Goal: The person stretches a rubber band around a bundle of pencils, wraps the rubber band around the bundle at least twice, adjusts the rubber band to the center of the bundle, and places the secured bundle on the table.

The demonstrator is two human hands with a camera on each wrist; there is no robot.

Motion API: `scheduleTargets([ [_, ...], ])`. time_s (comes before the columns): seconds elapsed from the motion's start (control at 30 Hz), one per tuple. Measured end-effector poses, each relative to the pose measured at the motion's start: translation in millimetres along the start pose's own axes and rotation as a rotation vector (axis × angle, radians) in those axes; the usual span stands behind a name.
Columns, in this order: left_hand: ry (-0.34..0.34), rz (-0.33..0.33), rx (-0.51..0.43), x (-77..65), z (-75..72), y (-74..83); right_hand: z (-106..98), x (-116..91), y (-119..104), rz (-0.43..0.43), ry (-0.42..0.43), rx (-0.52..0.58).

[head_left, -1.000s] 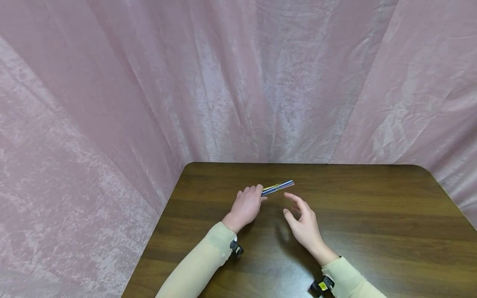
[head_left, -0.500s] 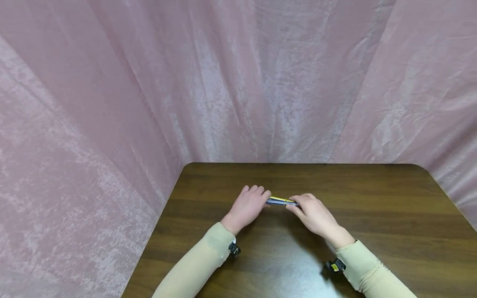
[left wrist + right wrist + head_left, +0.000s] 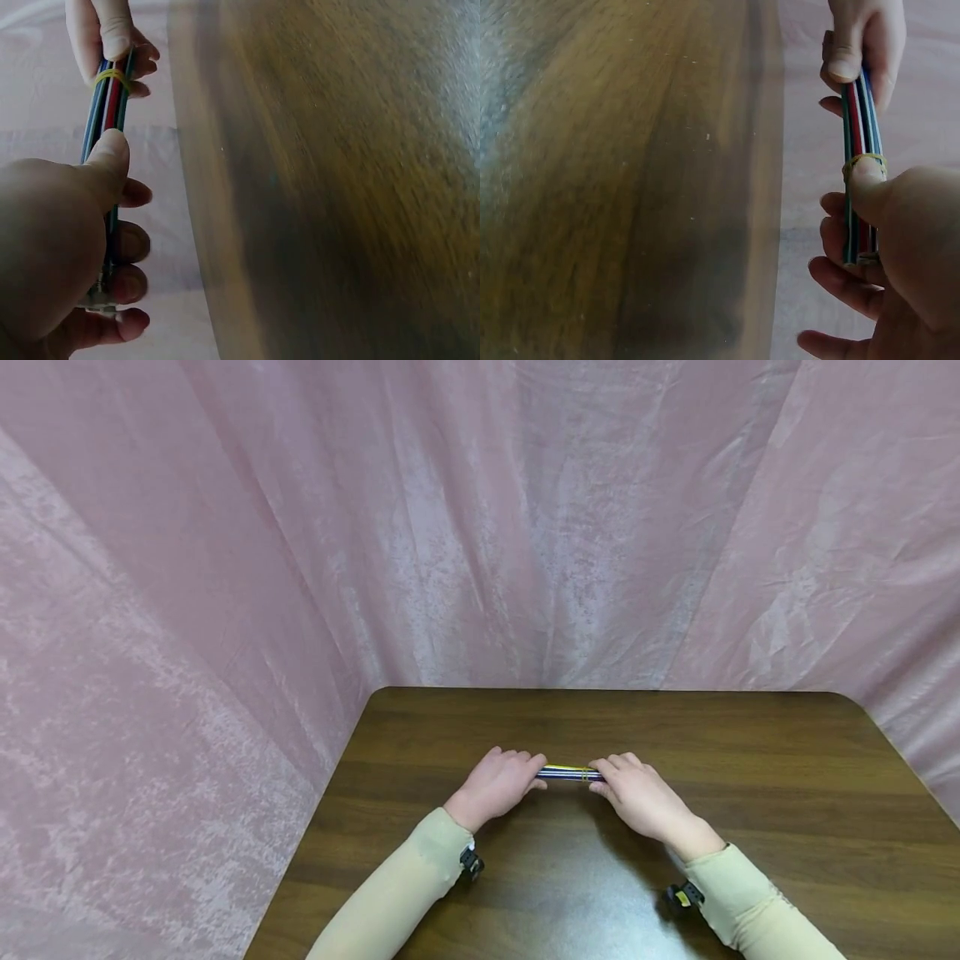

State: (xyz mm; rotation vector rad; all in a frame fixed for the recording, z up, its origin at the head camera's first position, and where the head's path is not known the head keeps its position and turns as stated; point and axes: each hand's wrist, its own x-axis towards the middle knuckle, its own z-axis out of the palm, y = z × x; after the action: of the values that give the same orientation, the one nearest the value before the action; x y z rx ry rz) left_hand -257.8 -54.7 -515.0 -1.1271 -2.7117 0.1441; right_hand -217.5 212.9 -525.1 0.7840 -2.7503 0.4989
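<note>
A bundle of slim striped pencils [image 3: 567,773], in blue, green, red and yellow, lies level between the two hands, above the table. Its left part is in my left hand [image 3: 497,783], the thumb along the near side and the fingers curled round it. My right hand [image 3: 641,795] grips the other end, thumb against the pencils. Close to the right thumb, a yellow rubber band [image 3: 847,169] circles the bundle, and in the left wrist view this band [image 3: 112,76] sits just below the right fingertips. Both palms hide parts of the pencils.
Beneath the hands is a brown wooden table [image 3: 750,760] with rounded far corners. Pink curtains [image 3: 480,527] hang behind it and at the left. A small black camera [image 3: 471,863] is worn on the left wrist, another camera [image 3: 684,896] on the right.
My right hand has come from apart to grip the right end of the pencil bundle. That end has swung down toward me, so the bundle is now level. The left hand keeps its hold.
</note>
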Motion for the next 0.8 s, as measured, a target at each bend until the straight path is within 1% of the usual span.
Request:
scheduleTargets([
  [0.07,-0.029,-0.006,-0.033,-0.5,-0.3,0.6,1.5,-0.3,0.0,-0.020,0.007,-0.044],
  [0.17,-0.094,-0.014,-0.110,-0.7,-0.9,0.9,2.1,-0.1,0.4,-0.030,0.024,-0.099],
  [0.27,-0.158,-0.017,-0.189,-0.8,-1.9,0.8,0.6,0.0,1.2,-0.027,0.030,-0.126],
  [0.33,-0.179,-0.012,-0.206,-0.9,-2.0,0.6,-0.2,-0.3,1.8,-0.028,0.023,-0.132],
  [0.43,-0.163,0.004,-0.161,-0.6,-1.8,0.9,0.0,-0.3,2.0,-0.042,0.001,-0.118],
  [0.6,-0.088,0.035,-0.010,2.2,0.5,3.9,6.2,2.8,0.1,-0.097,-0.029,-0.090],
  [0.7,-0.043,0.055,0.072,5.2,3.0,10.2,11.8,5.0,-4.4,-0.120,-0.035,-0.072],
  [0.8,-0.015,0.074,0.112,8.1,4.6,16.0,14.4,8.3,-9.9,-0.141,-0.045,-0.042],
])
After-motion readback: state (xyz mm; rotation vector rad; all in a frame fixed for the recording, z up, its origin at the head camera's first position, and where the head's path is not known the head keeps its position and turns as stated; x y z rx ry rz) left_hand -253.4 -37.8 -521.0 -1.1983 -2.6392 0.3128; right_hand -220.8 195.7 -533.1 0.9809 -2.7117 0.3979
